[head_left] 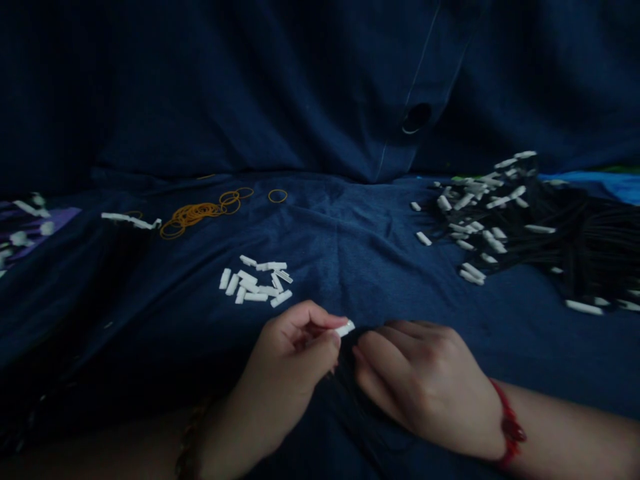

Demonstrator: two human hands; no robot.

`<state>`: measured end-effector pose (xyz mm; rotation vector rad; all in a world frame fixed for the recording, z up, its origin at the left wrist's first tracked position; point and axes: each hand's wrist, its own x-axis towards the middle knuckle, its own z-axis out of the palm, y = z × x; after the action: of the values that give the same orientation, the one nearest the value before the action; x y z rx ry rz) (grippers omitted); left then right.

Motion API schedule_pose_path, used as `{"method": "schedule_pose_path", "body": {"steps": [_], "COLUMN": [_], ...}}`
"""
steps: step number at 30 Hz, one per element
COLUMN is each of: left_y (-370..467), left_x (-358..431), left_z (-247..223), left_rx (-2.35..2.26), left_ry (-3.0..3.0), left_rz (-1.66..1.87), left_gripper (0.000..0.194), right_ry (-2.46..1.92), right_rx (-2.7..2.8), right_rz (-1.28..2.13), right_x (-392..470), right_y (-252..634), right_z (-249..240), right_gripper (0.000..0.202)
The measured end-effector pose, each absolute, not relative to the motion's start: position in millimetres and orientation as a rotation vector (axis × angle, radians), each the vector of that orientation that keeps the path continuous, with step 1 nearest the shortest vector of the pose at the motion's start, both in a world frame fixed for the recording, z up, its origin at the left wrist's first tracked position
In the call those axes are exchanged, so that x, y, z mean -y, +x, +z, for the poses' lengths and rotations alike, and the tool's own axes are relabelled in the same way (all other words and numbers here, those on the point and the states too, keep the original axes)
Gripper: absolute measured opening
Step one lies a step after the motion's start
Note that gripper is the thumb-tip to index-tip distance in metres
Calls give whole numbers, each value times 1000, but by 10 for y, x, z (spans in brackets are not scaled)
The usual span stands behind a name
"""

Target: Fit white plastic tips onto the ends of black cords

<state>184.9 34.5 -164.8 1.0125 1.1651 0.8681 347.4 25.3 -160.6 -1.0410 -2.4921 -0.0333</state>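
Between the thumb and forefinger of my left hand (293, 367) is a small white plastic clip (345, 328), its far end poking out toward the right. Close beside it, my right hand (425, 377) is closed, knuckles up, at the black cords (357, 413) that trail down below both hands. Its fingertips are hidden, so the exact grip on the cords is hard to make out. Just beyond my left hand, several loose white clips (256, 297) lie in a small heap on the dark blue cloth (340, 253).
A pile of orange rubber bands (197, 213) lies at the back left, with a single rubber band (277, 195) apart from it. At right is a large bundle of black cords (590, 233) with white ends. More white-ended pieces (31, 210) rest on purple material at far left.
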Motion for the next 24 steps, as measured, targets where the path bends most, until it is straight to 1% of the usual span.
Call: {"method": "schedule_pose_path", "body": {"steps": [24], "left_y": [1832], "left_x": [-361], "left_z": [-1686], "left_rx": [-1123], "left_ry": [974], "left_rz": [835], "left_gripper": [6], "right_ry": [-1103], "right_rx": [2483], "right_rz": [69], "right_x": [-271], "right_y": [3453], "right_z": [-1676], "right_gripper": [21]}}
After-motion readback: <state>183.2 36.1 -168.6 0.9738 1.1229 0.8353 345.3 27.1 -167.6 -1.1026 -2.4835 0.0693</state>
